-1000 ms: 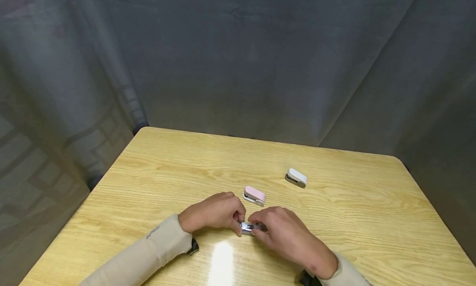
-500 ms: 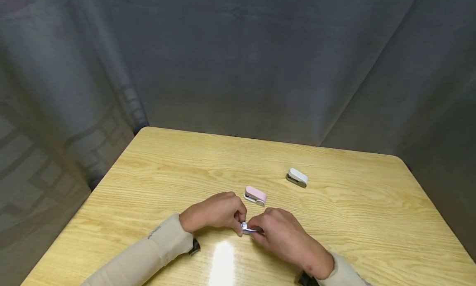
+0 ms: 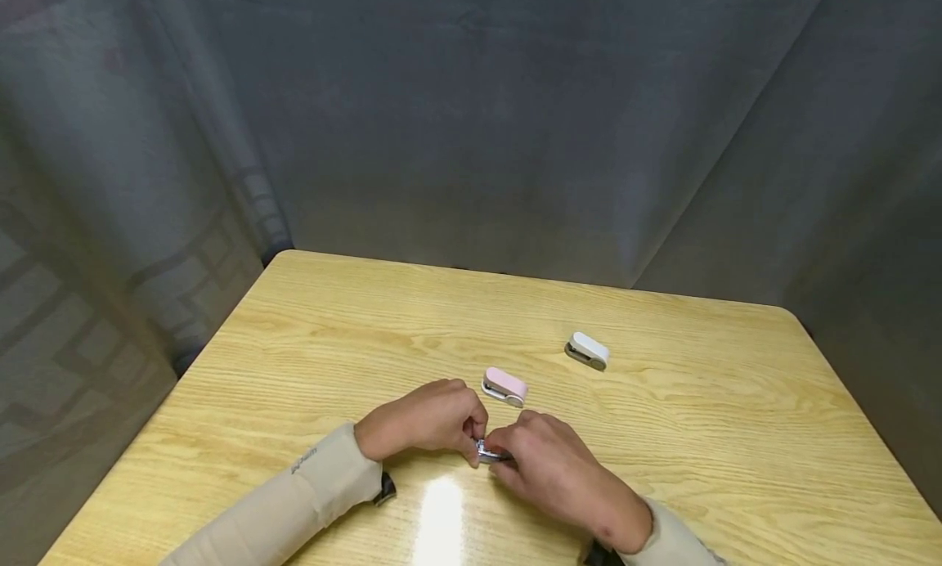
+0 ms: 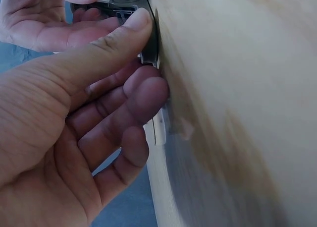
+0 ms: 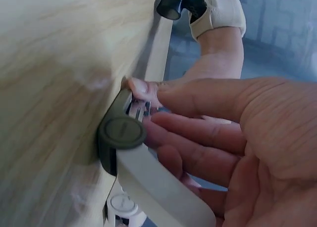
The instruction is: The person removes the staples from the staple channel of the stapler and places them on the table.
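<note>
1. Looking from your head, the small stapler (image 3: 489,451) is nearly buried between both hands on the bench (image 3: 662,435); your right wrist view reveals its white body and grey hinge (image 5: 122,133).
2. Your left hand (image 3: 423,423) pinches one end, thumb (image 4: 99,53) on top.
3. Your right hand (image 3: 548,464) curls round the other end.
4. The pink stapler (image 3: 504,386) and white stapler (image 3: 587,351) lie beyond.

The surface (image 3: 662,435) is pale wood-grain laminate, smooth and glossy enough to throw back a bright glare. The small stapler (image 3: 487,451) held between the fingers shows shiny metal with a matt grey plastic hinge and smooth white plastic body. The pink stapler (image 3: 504,385) and white stapler (image 3: 588,351) look like smooth plastic. The backdrop (image 3: 471,116) is matt grey cloth; the sleeves (image 3: 294,492) are beige fabric.
</note>
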A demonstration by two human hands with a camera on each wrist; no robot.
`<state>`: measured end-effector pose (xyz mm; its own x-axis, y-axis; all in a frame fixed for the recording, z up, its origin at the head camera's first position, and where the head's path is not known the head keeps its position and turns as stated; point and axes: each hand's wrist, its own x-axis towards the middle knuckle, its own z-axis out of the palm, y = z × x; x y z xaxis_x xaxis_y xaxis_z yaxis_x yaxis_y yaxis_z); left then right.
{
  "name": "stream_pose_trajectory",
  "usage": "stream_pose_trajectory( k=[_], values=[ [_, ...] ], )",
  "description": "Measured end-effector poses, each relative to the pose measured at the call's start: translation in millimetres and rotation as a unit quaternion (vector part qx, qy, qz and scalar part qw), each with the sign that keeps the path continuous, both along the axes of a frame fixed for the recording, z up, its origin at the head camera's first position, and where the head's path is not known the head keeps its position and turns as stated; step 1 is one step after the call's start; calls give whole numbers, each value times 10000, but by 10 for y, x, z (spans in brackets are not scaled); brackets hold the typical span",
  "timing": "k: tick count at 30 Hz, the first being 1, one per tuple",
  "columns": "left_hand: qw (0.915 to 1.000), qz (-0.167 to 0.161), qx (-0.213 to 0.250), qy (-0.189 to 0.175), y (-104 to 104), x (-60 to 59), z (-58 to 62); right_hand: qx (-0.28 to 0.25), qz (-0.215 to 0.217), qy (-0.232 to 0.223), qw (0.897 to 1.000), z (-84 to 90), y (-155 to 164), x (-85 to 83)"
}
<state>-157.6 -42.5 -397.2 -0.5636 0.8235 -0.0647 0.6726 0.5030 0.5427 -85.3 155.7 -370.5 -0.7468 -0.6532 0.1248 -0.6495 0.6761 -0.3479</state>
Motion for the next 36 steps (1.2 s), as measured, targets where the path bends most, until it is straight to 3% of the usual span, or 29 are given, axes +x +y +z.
stream_pose_trajectory(
  k=[8, 16, 36],
  values=[
    [10000, -51, 1, 45, -8, 2, -16, -408, -293, -462, 9977, -32, -18, 12],
    [10000, 4, 58, 17, -30, -4, -7, -669, -380, -262, 9967, -97, -12, 18],
    [10000, 2, 58, -21, -19, -4, -1, -238, -453, -85, 9987, -58, -19, 13]
  ],
)
